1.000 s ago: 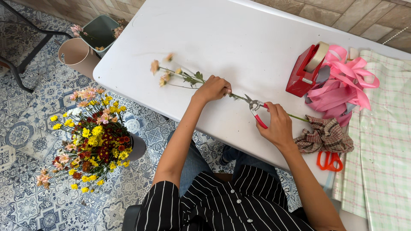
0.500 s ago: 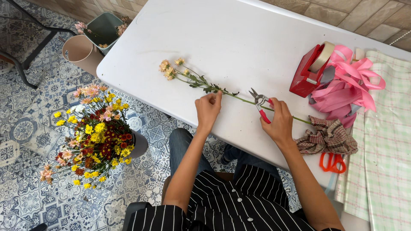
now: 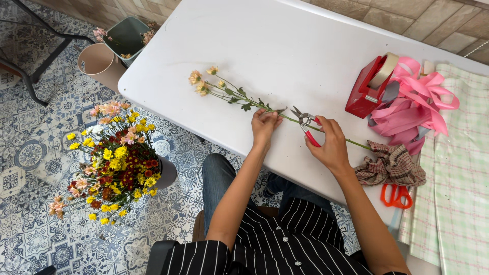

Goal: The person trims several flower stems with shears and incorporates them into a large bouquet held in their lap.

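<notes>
Flower stem (image 3: 239, 97) across the table (image 3: 285, 46), tape dispenser (image 3: 368, 89) and ribbon (image 3: 415, 109) rightward, flower bucket (image 3: 119, 163) on the floor (image 3: 30, 153) leftward.

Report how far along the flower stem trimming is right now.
Done: one flower stem lies flat on the white table, pulled apart from the mixed bunch on the floor. In hand: the left hand pins the stem while the right hand holds the red-handled snips at it. Left: the stem looks uncut, running on past the right hand; the pink ribbon and tape dispenser sit untouched.
</notes>
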